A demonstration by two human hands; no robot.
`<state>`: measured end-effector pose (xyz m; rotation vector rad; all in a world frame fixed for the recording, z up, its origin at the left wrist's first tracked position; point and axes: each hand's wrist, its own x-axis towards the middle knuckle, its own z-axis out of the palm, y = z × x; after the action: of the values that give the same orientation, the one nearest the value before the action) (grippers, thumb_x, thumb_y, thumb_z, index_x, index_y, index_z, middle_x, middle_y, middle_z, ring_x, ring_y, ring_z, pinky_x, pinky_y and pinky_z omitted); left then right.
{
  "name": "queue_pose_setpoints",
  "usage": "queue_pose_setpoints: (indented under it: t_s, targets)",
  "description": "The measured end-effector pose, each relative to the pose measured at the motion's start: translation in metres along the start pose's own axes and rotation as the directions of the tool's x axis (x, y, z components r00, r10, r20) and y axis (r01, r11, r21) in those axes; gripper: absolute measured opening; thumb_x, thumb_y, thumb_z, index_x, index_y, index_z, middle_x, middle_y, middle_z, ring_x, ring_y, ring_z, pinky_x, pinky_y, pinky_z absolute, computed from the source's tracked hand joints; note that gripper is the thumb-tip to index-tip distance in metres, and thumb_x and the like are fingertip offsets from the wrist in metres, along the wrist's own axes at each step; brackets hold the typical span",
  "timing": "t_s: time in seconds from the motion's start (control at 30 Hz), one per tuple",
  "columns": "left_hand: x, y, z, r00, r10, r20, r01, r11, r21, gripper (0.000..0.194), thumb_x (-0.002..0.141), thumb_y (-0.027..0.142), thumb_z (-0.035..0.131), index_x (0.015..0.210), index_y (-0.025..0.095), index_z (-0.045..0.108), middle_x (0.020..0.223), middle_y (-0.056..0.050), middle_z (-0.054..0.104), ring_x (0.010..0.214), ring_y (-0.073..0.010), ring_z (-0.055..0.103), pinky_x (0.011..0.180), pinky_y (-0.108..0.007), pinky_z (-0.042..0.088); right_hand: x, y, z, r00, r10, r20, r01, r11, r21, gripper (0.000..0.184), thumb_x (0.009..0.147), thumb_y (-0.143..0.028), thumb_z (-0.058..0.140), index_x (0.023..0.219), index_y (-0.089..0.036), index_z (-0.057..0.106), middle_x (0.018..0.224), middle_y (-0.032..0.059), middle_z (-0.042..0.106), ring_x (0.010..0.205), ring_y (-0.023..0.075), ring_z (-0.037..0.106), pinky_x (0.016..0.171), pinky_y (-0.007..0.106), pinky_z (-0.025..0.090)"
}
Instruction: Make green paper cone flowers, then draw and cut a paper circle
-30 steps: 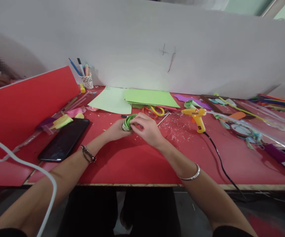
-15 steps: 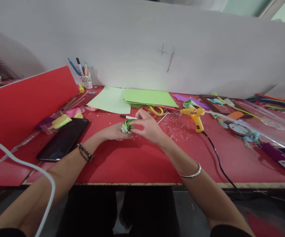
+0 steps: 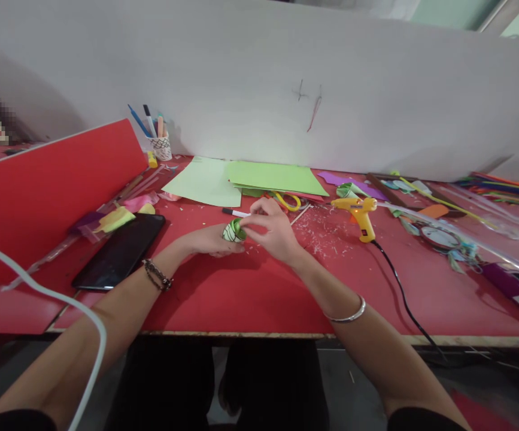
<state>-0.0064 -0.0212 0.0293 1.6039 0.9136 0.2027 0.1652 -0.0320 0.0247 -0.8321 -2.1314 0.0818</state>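
A small roll of green and white paper (image 3: 232,231) with black lines drawn on its side is held just above the red table. My left hand (image 3: 212,240) closes round it from the left. From the right, my right hand (image 3: 270,230) pinches at the roll's open green end with thumb and forefinger. Behind my hands lies a black-capped white marker (image 3: 234,212), partly covered by my right hand. Yellow-handled scissors (image 3: 290,200) rest just beyond, partly under light green sheets (image 3: 277,178).
A yellow glue gun (image 3: 358,216) with a black cord stands to the right. On the left lie a black phone (image 3: 120,251) and a leaning red board (image 3: 57,191). A patterned cup (image 3: 161,146) holds pens at the back. Paper shreds (image 3: 319,236) litter the table.
The whole view has shifted slightly, so things sit a little further right. My left hand still holds the paper roll, and my right fingers stay at its open end with only a slight shift.
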Motion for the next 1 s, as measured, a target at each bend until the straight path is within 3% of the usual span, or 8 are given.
queue_pose_setpoints:
  t_s: [0.17,0.3,0.5,0.7,1.0]
  targets:
    - [-0.002,-0.001,-0.002,0.999,0.014,0.052,-0.015,1.0,0.012,0.021,0.067,0.028,0.059,0.062,0.019,0.04,0.042,0.007,0.034,0.035,-0.0052,0.03,0.032,-0.019,0.022,0.0,0.0,-0.006,0.984,-0.149,0.094,0.165,0.966,-0.199,0.02,0.084,-0.023,0.042,0.078,-0.023,0.061,0.079,0.0032,0.05,0.074,0.0143,0.04,0.068,0.029,0.034]
    - [-0.002,-0.003,-0.004,0.993,0.028,0.115,-0.029,1.0,0.003,0.022,0.067,0.029,0.059,0.062,0.019,0.04,0.042,0.007,0.034,0.035,-0.0052,0.03,0.033,-0.019,0.023,-0.001,-0.002,-0.014,0.957,-0.248,0.152,0.287,0.888,-0.359,0.023,0.087,-0.02,0.036,0.084,-0.024,0.058,0.082,0.0033,0.053,0.076,0.0148,0.041,0.068,0.029,0.033]
    - [-0.003,-0.003,-0.004,0.987,0.033,0.156,-0.037,0.999,0.024,0.024,0.068,0.029,0.059,0.059,0.018,0.04,0.041,0.007,0.033,0.034,-0.0048,0.027,0.032,-0.02,0.018,0.002,-0.013,-0.025,0.897,-0.342,0.28,0.432,0.813,-0.391,0.028,0.089,-0.014,0.029,0.086,-0.024,0.055,0.085,0.0022,0.056,0.078,0.014,0.043,0.067,0.03,0.033]
    - [-0.003,-0.003,-0.004,0.981,0.042,0.192,-0.055,0.996,0.066,0.025,0.071,0.03,0.056,0.057,0.018,0.038,0.041,0.007,0.033,0.034,-0.005,0.028,0.033,-0.02,0.02,0.004,-0.018,-0.025,0.896,-0.329,0.297,0.414,0.862,-0.293,0.027,0.088,-0.014,0.03,0.08,-0.024,0.054,0.083,0.0025,0.056,0.077,0.0141,0.044,0.065,0.031,0.033]
    - [0.001,-0.007,-0.003,0.996,0.085,0.036,-0.086,0.995,0.041,0.024,0.067,0.032,0.059,0.062,0.019,0.04,0.041,0.007,0.035,0.034,-0.0045,0.03,0.032,-0.018,0.022,0.0,-0.007,-0.013,0.943,-0.217,0.252,0.271,0.94,-0.207,0.018,0.083,-0.018,0.042,0.082,-0.021,0.06,0.084,0.005,0.055,0.079,0.0154,0.046,0.068,0.03,0.037]
